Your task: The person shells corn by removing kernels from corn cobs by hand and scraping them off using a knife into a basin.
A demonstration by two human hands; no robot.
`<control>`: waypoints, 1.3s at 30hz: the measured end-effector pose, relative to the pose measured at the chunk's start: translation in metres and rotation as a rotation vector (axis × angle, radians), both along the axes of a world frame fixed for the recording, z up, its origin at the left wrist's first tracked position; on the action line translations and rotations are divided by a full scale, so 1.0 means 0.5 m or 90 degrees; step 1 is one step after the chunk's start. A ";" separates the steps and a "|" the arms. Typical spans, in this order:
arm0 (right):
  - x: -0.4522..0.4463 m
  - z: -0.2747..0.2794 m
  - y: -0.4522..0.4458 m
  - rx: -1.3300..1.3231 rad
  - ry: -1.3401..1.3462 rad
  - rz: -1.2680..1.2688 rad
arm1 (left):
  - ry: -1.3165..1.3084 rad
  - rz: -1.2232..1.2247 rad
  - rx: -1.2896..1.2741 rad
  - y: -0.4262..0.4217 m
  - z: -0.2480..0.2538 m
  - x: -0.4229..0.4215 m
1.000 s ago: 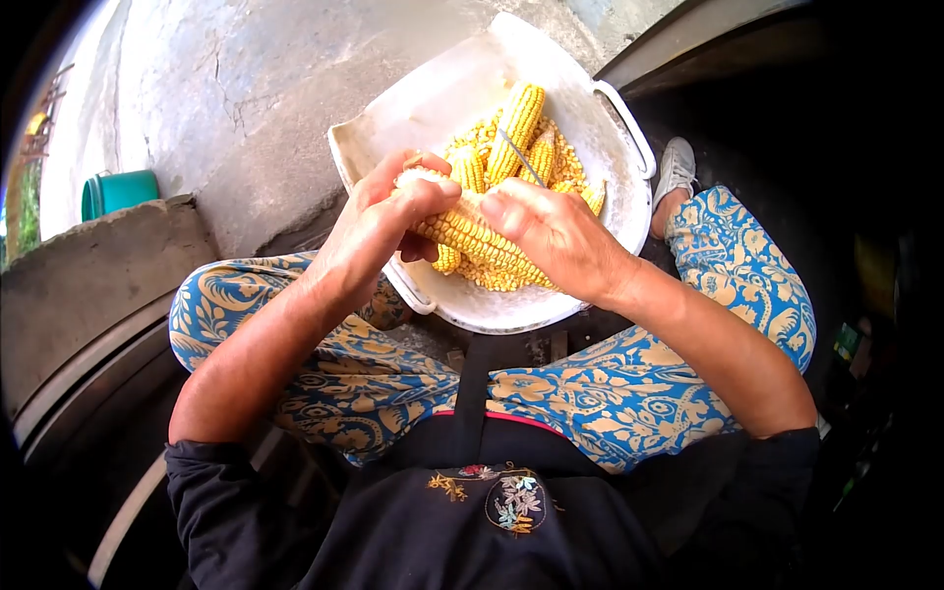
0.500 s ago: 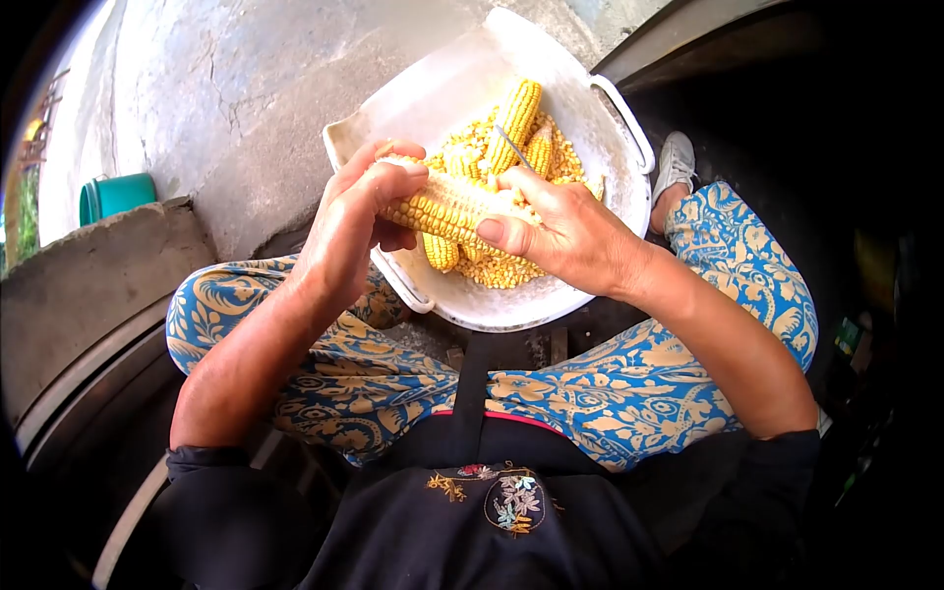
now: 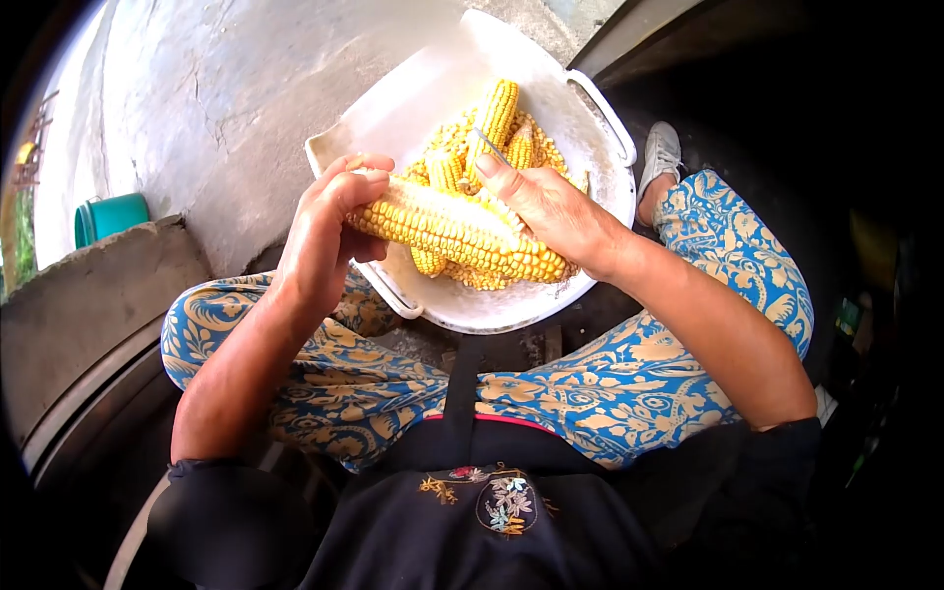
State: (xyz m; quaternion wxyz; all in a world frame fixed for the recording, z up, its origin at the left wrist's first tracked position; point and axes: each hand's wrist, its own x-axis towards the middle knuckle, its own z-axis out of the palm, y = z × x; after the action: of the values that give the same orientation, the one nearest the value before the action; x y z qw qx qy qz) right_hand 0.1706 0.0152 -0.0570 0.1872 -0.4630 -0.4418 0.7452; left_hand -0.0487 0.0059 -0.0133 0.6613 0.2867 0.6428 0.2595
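A yellow corn cob (image 3: 452, 234), with a pale strip bare of kernels along its upper side, lies across the front of a white basin (image 3: 393, 93). My left hand (image 3: 327, 211) is wrapped round the cob's left end. At its right part, my right hand (image 3: 560, 211) touches the cob from above, thumb raised; its other fingers are mostly hidden behind the cob. Inside the basin, more cobs (image 3: 500, 110) rest on loose kernels (image 3: 551, 157). A thin metal tool (image 3: 491, 147) sticks up among them, its lower end hidden near my right thumb.
A green bucket (image 3: 118, 217) stands at the left behind a low concrete ledge (image 3: 98, 305). My legs in patterned blue trousers (image 3: 737, 265) flank the basin, with a white shoe (image 3: 661, 152) right of it. Dark clutter fills the far right.
The held cob and my left hand have moved left and slightly down. My right thumb has lifted from the cob, and more of the cob's right end shows. The basin appears further left.
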 end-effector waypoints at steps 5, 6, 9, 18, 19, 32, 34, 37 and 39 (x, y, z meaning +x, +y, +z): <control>0.015 0.037 0.001 0.233 -0.085 0.121 | -0.062 0.110 -0.013 0.000 -0.022 -0.014; 0.016 0.048 -0.002 0.327 -0.115 0.145 | -0.061 0.109 -0.015 0.000 -0.025 -0.018; 0.016 0.048 0.000 0.346 -0.122 0.167 | -0.090 0.074 -0.023 -0.001 -0.026 -0.020; 0.014 -0.012 -0.006 0.019 -0.072 -0.002 | -0.050 0.065 -0.007 -0.009 -0.028 -0.017; 0.015 0.006 -0.004 -0.084 -0.012 -0.041 | -0.069 0.083 -0.007 -0.008 -0.032 -0.019; 0.024 0.058 -0.002 0.280 -0.186 0.123 | -0.140 0.154 -0.046 0.002 -0.039 -0.032; 0.024 0.035 -0.004 0.291 -0.185 0.085 | -0.111 0.154 -0.022 -0.001 -0.029 -0.019; 0.026 -0.013 -0.003 0.178 -0.107 0.029 | -0.102 0.137 -0.011 -0.007 -0.037 -0.028; 0.014 -0.035 -0.004 0.052 0.010 -0.044 | -0.120 0.116 -0.021 -0.002 -0.035 -0.032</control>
State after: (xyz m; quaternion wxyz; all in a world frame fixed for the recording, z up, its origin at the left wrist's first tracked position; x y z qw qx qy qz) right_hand 0.1779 0.0133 -0.0747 0.2353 -0.4642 -0.4537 0.7234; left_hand -0.0647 0.0048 -0.0308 0.6973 0.1907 0.6050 0.3338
